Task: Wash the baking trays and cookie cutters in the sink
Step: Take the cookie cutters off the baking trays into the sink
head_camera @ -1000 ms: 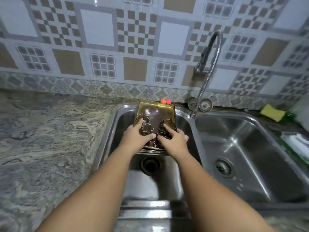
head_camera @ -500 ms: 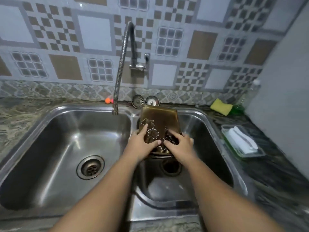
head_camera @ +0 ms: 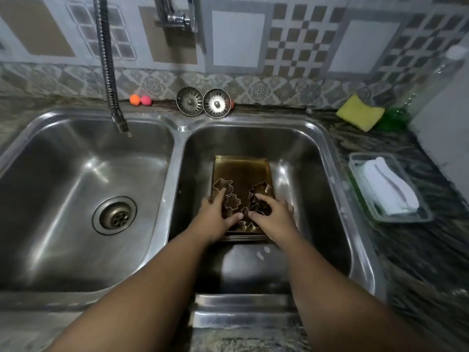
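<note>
Patterned wall tiles behind, marbled stone counter [head_camera: 418, 250] around a double steel sink [head_camera: 177, 148]. Down in the right basin, fingers [head_camera: 220, 193] of left hand [head_camera: 215, 217] curled round the near left corner of the stacked brown baking trays [head_camera: 241, 171], thumb and forefinger pinning metal cookie cutters [head_camera: 232, 202] on top; right hand [head_camera: 275, 219] clamped likewise on the near right corner. Farther out: coiled tap hose [head_camera: 109, 72] over the left basin, two strainers [head_camera: 189, 101] and two small balls [head_camera: 140, 100] on the back ledge, yellow sponge [head_camera: 360, 113], clear container [head_camera: 355, 161] of white cloths at right.
</note>
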